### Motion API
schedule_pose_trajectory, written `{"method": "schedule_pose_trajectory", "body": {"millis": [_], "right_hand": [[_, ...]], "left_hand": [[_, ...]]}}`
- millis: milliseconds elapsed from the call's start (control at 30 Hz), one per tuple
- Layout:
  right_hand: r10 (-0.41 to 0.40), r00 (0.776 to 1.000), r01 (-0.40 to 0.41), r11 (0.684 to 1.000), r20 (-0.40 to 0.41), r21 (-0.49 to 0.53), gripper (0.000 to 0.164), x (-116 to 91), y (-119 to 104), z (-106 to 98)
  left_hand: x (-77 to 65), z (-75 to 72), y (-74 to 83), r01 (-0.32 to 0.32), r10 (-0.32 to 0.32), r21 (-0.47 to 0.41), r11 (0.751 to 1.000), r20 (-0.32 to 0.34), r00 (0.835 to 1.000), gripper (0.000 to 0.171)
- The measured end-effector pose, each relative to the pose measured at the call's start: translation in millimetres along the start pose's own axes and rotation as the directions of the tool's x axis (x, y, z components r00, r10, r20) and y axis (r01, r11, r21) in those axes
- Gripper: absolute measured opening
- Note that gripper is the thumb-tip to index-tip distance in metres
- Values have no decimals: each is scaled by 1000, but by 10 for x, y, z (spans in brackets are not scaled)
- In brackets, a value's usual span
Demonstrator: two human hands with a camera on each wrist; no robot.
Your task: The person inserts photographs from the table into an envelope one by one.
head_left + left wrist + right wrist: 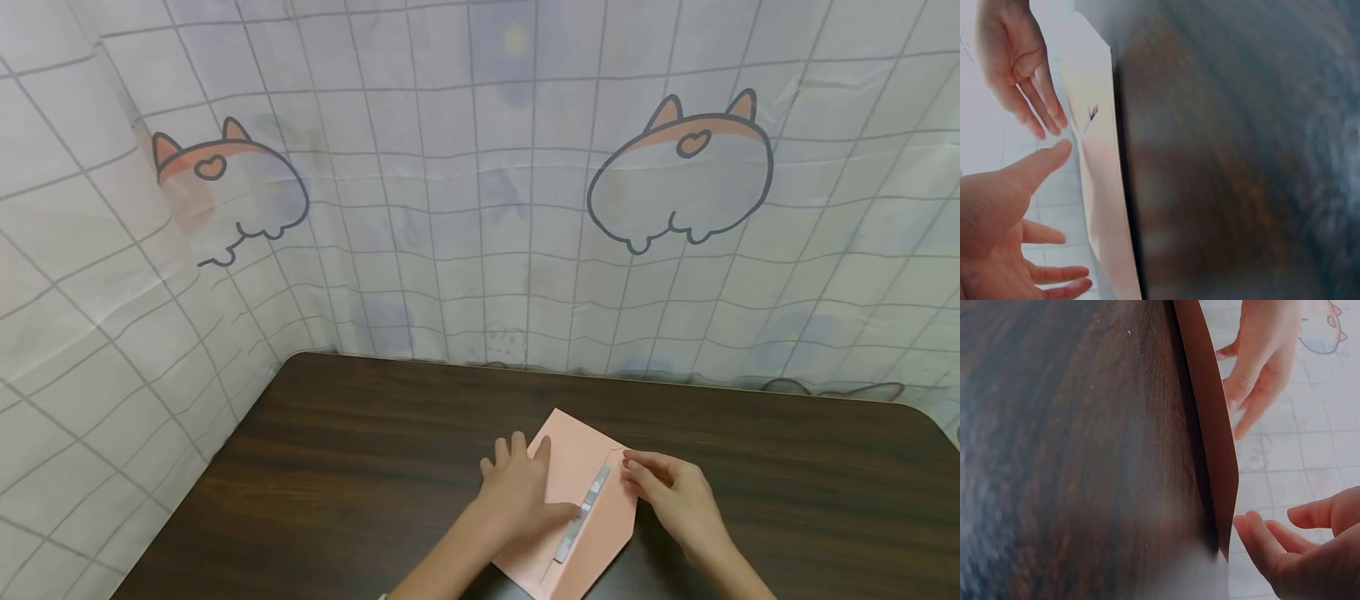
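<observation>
A salmon-pink sheet [517, 546], like a folded paper or card folder, lies slantwise on the table, with a flap [603, 533] along its right side. Beside the fold runs a narrow grey strip [570, 542], whose material I cannot make out. Over the sheet's left part my left hand [517, 500] spreads its fingers, with the thumb over the strip. At the upper right edge, my right hand [678, 496] has its fingertips at the flap. In the right wrist view its thumb stands apart from the pink edge [1219, 437] and its fingers [1260, 540] are nearly straight.
Around the sheet stretches a dark wood-grain table [315, 483] with rounded far corners. Behind and to the left hangs a white gridded curtain [450, 208] with cartoon animal prints, reaching down to the table's far edge.
</observation>
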State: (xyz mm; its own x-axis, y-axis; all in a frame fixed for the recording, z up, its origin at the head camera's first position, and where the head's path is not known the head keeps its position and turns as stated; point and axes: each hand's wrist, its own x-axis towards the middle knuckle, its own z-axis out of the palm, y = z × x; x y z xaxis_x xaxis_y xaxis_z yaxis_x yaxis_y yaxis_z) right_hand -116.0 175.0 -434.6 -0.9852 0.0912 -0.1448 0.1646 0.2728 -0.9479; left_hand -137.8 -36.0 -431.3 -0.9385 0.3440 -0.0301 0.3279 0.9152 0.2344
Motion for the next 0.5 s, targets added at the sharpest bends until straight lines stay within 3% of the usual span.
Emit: {"method": "schedule_pose_trajectory", "body": {"millis": [233,500], "right_hand": [[-56,998,50,981,-26,-186,36,-39,-21,-40],[-205,979,186,915,-17,-358,38,-79,-21,-56]], "left_hand": [[-41,-38,-28,-11,15,72,997,-59,998,95],[-87,-24,-93,-31,38,85,996,-80,996,91]]}}
